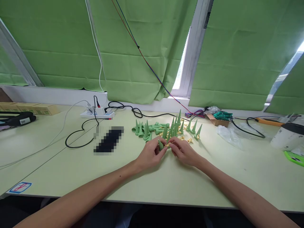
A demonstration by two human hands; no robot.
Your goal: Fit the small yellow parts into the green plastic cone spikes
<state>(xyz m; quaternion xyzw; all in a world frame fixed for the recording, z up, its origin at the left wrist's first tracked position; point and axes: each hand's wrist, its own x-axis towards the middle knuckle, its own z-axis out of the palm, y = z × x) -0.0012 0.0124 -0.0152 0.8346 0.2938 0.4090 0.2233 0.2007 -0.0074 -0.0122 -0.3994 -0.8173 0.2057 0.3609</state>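
My left hand (pixel 152 152) is closed around a green plastic spike (pixel 161 145), its tip pointing up and to the left. My right hand (pixel 181 150) pinches a small cream plastic valve piece (pixel 167 145) at the spike's wide end; whether the two are joined I cannot tell. Just beyond my hands, several green spikes (pixel 179 117) stand upright on their wide ends. Left of these, more green spikes (pixel 140 130) stand or lie in a loose pile. Small cream valve pieces (pixel 190 140) are scattered among and to the right of them.
A power strip (pixel 98 114) with black and white cables lies at the back left, near a pixelated dark patch (pixel 109 140). To the right are a small cardboard box (pixel 218 120), a clear plastic bag (pixel 228 135) and a white cup with a dark lid (pixel 288 136).
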